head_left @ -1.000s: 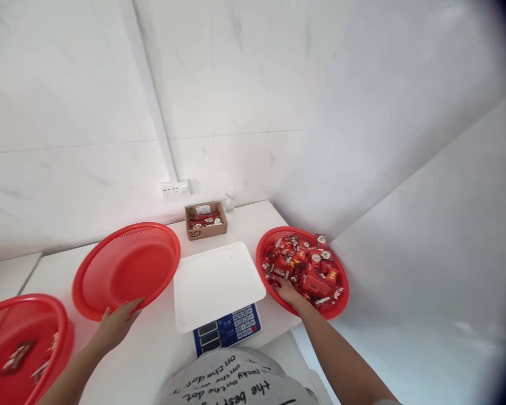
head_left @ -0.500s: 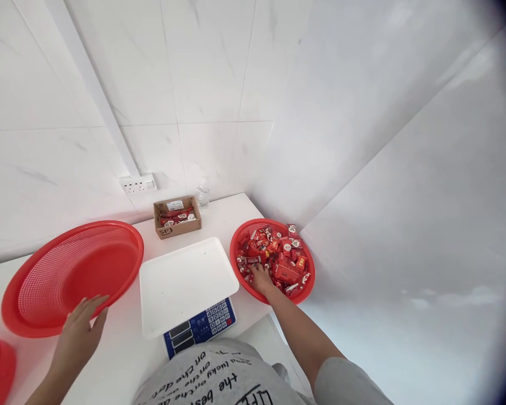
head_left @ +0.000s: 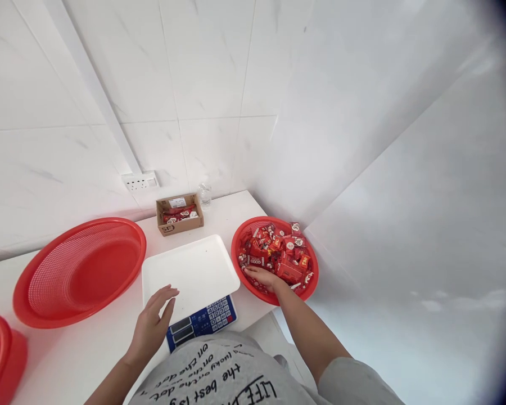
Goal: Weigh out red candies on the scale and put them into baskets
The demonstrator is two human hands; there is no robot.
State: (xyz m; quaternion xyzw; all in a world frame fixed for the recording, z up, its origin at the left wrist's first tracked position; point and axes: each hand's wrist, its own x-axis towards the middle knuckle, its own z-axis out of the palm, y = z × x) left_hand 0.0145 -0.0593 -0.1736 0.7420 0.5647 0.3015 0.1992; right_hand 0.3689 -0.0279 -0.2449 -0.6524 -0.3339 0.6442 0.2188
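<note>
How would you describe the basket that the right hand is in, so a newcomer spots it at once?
Start at the white table and find the scale with its white tray. Just right of that tray sits a round red basket, the right hand inside. Unlike the wider basket left of the tray, it is heaped with red-wrapped packets.

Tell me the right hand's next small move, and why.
Probably close the right hand around some red packets: it reaches in among them at the near side of the right-hand basket, and no packet clearly shows in its grasp.
</note>
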